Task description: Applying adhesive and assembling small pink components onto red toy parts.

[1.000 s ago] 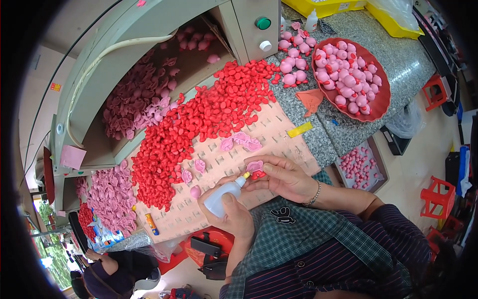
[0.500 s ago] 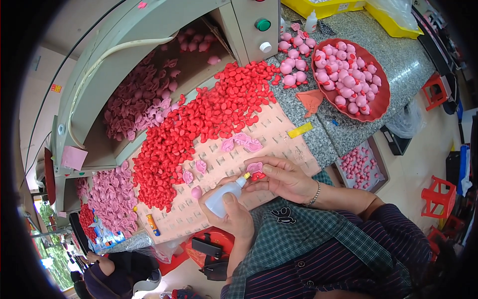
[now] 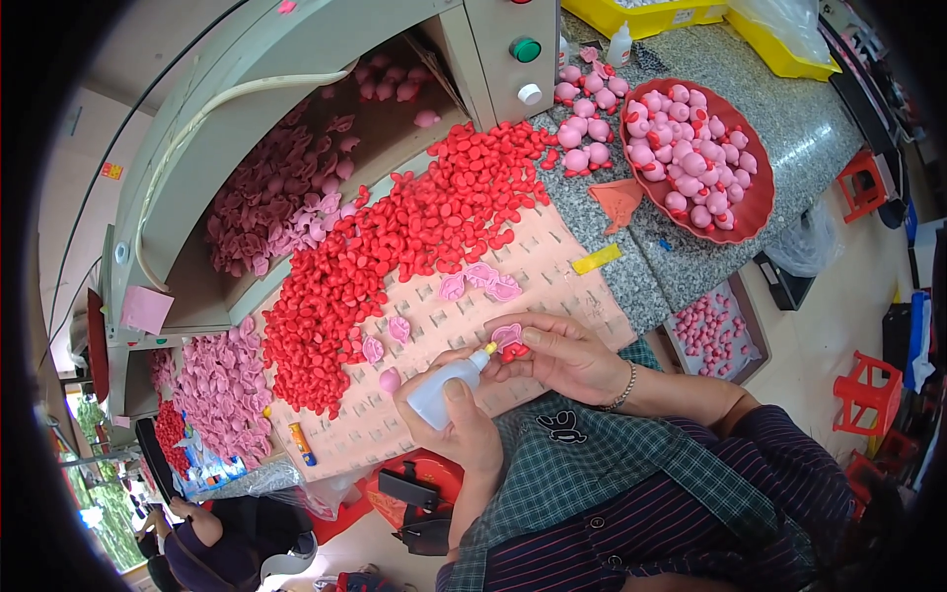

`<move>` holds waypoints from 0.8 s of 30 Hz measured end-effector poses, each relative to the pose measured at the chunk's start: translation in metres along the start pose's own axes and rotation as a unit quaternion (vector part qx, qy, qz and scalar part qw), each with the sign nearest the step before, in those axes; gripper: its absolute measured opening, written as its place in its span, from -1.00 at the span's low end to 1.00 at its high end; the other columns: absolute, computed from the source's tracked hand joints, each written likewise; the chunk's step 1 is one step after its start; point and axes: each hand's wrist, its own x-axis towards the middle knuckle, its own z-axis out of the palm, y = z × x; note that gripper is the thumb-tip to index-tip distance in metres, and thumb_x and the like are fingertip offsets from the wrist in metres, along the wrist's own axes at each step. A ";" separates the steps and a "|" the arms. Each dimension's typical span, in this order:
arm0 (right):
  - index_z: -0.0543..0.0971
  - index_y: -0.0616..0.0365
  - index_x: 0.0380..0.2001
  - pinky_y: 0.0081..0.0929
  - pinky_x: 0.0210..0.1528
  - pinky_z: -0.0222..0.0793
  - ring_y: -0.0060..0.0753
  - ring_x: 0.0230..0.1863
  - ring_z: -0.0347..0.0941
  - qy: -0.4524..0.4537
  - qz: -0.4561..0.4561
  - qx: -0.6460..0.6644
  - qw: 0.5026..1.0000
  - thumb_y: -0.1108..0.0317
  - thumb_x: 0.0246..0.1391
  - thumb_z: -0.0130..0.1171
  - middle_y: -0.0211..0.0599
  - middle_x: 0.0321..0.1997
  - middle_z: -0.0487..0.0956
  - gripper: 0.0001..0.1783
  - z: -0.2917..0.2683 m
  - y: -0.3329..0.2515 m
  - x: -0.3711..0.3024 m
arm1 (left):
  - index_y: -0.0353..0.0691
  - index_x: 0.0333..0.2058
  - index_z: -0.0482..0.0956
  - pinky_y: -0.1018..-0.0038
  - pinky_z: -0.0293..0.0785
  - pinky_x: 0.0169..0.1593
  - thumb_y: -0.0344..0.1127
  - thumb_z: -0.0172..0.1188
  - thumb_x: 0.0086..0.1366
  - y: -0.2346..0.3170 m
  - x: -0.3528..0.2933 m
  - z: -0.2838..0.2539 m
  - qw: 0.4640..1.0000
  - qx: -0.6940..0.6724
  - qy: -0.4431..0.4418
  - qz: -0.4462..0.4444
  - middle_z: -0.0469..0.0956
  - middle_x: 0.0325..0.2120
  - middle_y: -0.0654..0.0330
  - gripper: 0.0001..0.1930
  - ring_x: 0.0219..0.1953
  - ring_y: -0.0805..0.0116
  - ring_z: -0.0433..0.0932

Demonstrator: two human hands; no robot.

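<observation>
My left hand (image 3: 464, 429) is closed around a translucent white squeeze bottle (image 3: 432, 403), tilted so its yellow-tipped nozzle points up and right. My right hand (image 3: 577, 363) pinches a hollow pink shell piece (image 3: 506, 336) with a small red piece (image 3: 515, 352) against its lower side. The nozzle tip is right beside the pink piece; whether they touch I cannot tell. On the light pink perforated belt (image 3: 562, 271) lie several loose pink shells (image 3: 481, 275) and one rounded pink piece (image 3: 390, 380).
Red pieces (image 3: 414, 227) are heaped along the belt by the grey machine's opening. Pink shells (image 3: 212, 395) pile at the left. A red bowl (image 3: 764, 202) of pink balls stands on the granite counter (image 3: 705, 266). Another person (image 3: 212, 548) is at lower left.
Both hands stay almost in place, still holding the bottle and the pink piece. The red piece shows slightly lower. At lower left, the other person's arm has shifted.
</observation>
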 end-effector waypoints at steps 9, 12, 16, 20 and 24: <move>0.37 0.36 0.20 -0.36 0.05 0.42 -0.35 -0.08 0.51 0.029 0.009 -0.009 0.999 0.23 0.40 -0.10 -0.10 -0.01 0.56 -0.53 0.003 -0.002 -0.001 | -0.35 -0.14 0.29 0.30 0.54 -0.20 -0.23 0.13 0.37 -0.002 0.002 -0.005 0.999 0.041 0.005 -0.020 0.54 -0.30 -0.14 -0.69 -0.31 0.19 0.54; 0.37 0.37 0.19 -0.37 0.02 0.42 -0.35 -0.13 0.51 0.023 0.012 -0.016 1.000 0.22 0.40 -0.11 -0.10 -0.06 0.58 -0.53 0.003 -0.005 -0.001 | -0.38 -0.18 0.32 0.32 0.53 -0.15 -0.25 0.15 0.35 -0.001 0.003 -0.006 0.998 0.045 0.021 -0.030 0.55 -0.32 -0.12 -0.70 -0.28 0.20 0.55; 0.38 0.39 0.18 -0.38 -0.02 0.44 -0.35 -0.17 0.52 0.024 0.016 -0.014 0.999 0.23 0.40 -0.11 -0.09 -0.09 0.59 -0.53 0.000 -0.004 -0.002 | -0.37 -0.15 0.30 0.29 0.54 -0.21 -0.26 0.10 0.37 -0.005 0.004 -0.011 0.998 0.054 0.009 -0.032 0.53 -0.32 -0.14 -0.71 -0.33 0.18 0.54; 0.39 0.39 0.17 -0.38 -0.03 0.45 -0.35 -0.18 0.52 0.028 0.017 -0.014 0.999 0.24 0.39 -0.10 -0.09 -0.10 0.59 -0.54 0.001 -0.004 -0.002 | -0.37 -0.15 0.30 0.30 0.55 -0.21 -0.24 0.10 0.37 -0.005 0.004 -0.010 0.998 0.052 0.013 -0.033 0.53 -0.32 -0.14 -0.70 -0.33 0.18 0.54; 0.40 0.40 0.16 -0.39 -0.04 0.45 -0.34 -0.20 0.52 0.029 0.023 -0.006 0.999 0.23 0.39 -0.11 -0.08 -0.11 0.59 -0.54 0.001 -0.004 -0.001 | -0.39 -0.18 0.32 0.32 0.53 -0.16 -0.24 0.14 0.35 -0.001 0.004 -0.008 0.998 0.039 0.029 -0.050 0.55 -0.32 -0.11 -0.69 -0.30 0.20 0.55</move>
